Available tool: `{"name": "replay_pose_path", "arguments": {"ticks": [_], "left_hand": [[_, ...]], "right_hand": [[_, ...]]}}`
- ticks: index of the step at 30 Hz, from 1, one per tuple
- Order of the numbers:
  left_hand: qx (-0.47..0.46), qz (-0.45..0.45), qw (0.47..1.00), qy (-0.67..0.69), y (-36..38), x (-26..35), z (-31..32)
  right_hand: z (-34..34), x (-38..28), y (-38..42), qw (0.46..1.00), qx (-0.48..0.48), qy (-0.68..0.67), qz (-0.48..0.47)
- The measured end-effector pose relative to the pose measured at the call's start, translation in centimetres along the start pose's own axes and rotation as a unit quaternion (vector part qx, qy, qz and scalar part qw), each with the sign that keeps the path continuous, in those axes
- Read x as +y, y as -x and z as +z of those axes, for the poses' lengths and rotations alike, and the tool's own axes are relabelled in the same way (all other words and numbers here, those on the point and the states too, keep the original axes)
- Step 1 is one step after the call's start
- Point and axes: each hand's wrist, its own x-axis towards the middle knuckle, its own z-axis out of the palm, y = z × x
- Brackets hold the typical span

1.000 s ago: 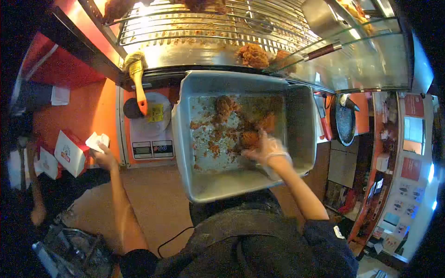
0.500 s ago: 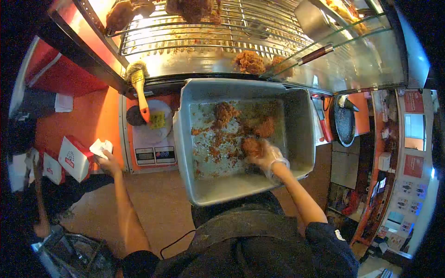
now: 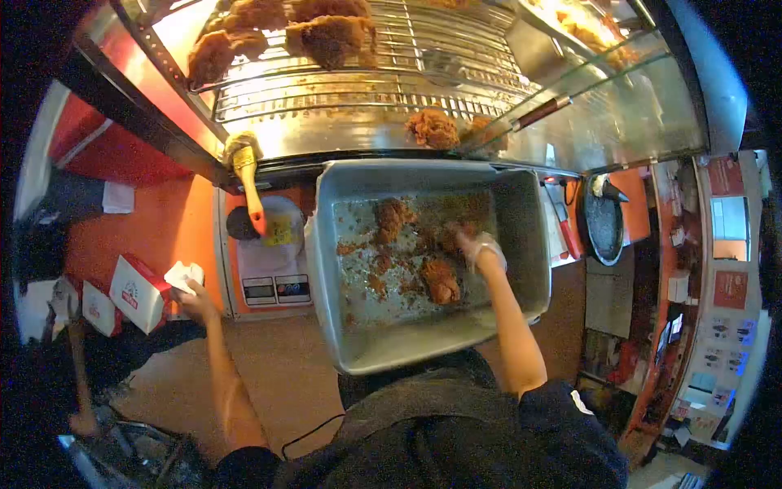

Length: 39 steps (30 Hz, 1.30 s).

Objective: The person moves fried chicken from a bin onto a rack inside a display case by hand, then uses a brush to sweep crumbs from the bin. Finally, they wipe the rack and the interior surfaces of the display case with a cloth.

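My left hand (image 3: 195, 303) is closed around a crumpled white paper (image 3: 184, 275), beside a red-and-white box (image 3: 140, 295). Over the grey plastic tub (image 3: 423, 356), my right hand (image 3: 487, 251) wears a clear glove and is blurred. Its fingers are on a piece of fried chicken (image 3: 453, 235) at the tub's right side. Another fried chicken piece (image 3: 441, 282) lies just below, apart from the fingers. A third chicken piece (image 3: 393, 220) rests farther left among loose crumbs.
Behind the tub stands a lit display cabinet with a wire rack (image 3: 326, 99) holding fried chicken. A brush (image 3: 248, 183) hangs at its edge. A scale (image 3: 277, 291) stands left of the tub; a red-handled knife (image 3: 564, 228) and an oval dark dish (image 3: 603, 224) lie right.
My right hand has moved up and right, from the lower chicken piece to the one at the right. The lower piece now lies free in the tub. My left hand still holds the paper.
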Motion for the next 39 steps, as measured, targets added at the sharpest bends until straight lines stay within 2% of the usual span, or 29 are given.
{"name": "replay_pose_path", "arguments": {"ticks": [2, 3, 6, 7, 9, 10, 11, 12, 13, 14, 15, 16, 17, 19, 20, 23, 26, 29, 33, 35, 39], "left_hand": [[0.009, 0.021, 1.000, -0.021, -0.2, -2.0, 0.5], [0.011, 0.020, 1.000, -0.014, -0.2, -3.2, 0.9], [0.010, 0.024, 0.999, -0.026, -0.1, -3.2, 1.0], [0.006, 0.028, 0.999, -0.036, 0.0, -2.7, 0.8], [0.007, 0.032, 0.999, -0.034, 0.2, -2.3, 0.7], [0.008, 0.035, 0.999, -0.033, 0.2, -2.4, 0.8], [0.019, 0.006, 1.000, -0.011, 0.0, -3.3, 1.4], [0.018, 0.008, 1.000, -0.014, 0.1, -3.6, 1.4], [0.017, 0.010, 1.000, -0.017, 0.1, -3.7, 1.4], [0.016, 0.012, 1.000, -0.018, 0.0, -3.9, 1.5], [0.025, 0.017, 0.999, -0.010, 0.0, -4.8, 2.1], [0.034, 0.022, 0.999, -0.003, -0.1, -6.4, 2.9], [0.045, 0.026, 0.999, 0.003, -0.3, -7.3, 3.2], [0.034, 0.027, 0.999, -0.007, -0.4, -5.9, 2.5], [0.028, 0.026, 0.999, -0.012, -0.3, -4.9, 2.0], [0.038, 0.067, 0.997, -0.022, -0.1, -1.2, 0.7], [0.025, -0.008, 0.999, -0.017, 0.4, 1.9, -0.2], [0.046, 0.035, 0.996, -0.070, 0.3, 1.0, -0.1], [0.020, 0.007, 1.000, 0.014, 0.4, -2.9, 1.4], [0.027, 0.018, 0.999, 0.021, 0.1, -5.0, 2.4], [0.010, 0.013, 1.000, -0.024, -0.1, -1.4, 0.8]], "right_hand": [[0.9, 0.2, -1.0, 1.000, -0.023, 0.009, 0.000], [3.3, 2.2, -4.3, 0.999, -0.035, -0.009, 0.029], [3.1, 4.1, -2.3, 0.993, 0.050, -0.025, -0.108], [2.9, 4.3, -1.9, 0.990, 0.059, -0.046, -0.118], [1.0, 3.0, 0.2, 0.970, -0.023, -0.197, -0.144], [-0.7, 1.8, 2.1, 0.948, -0.064, -0.270, -0.155], [-2.2, 0.4, 4.0, 0.914, -0.057, -0.336, -0.221], [-2.9, -0.7, 4.9, 0.854, -0.115, -0.459, -0.218], [-5.0, -2.7, 6.9, 0.811, -0.109, -0.491, -0.299], [-6.9, -5.0, 9.5, 0.771, -0.142, -0.537, -0.312], [-8.3, -6.7, 9.8, 0.769, -0.089, -0.497, -0.393], [-10.2, -8.6, 11.3, 0.745, -0.108, -0.501, -0.428], [-11.7, -10.1, 10.0, 0.760, -0.134, -0.432, -0.467], [-12.7, -13.7, 7.4, 0.721, 0.099, -0.364, -0.581], [-13.9, -15.0, 8.3, 0.759, 0.144, -0.304, -0.558], [-15.9, -18.6, 4.9, 0.730, 0.235, -0.260, -0.586], [-17.8, -22.0, -0.1, 0.712, 0.279, -0.239, -0.598], [-19.7, -25.0, -6.5, 0.708, 0.292, -0.222, -0.604], [-19.8, -26.4, -15.7, 0.692, 0.282, -0.202, -0.633], [-19.8, -26.4, -13.4, 0.720, 0.297, -0.180, -0.600], [-19.0, -25.9, -10.4, 0.745, 0.331, -0.142, -0.561]]}}
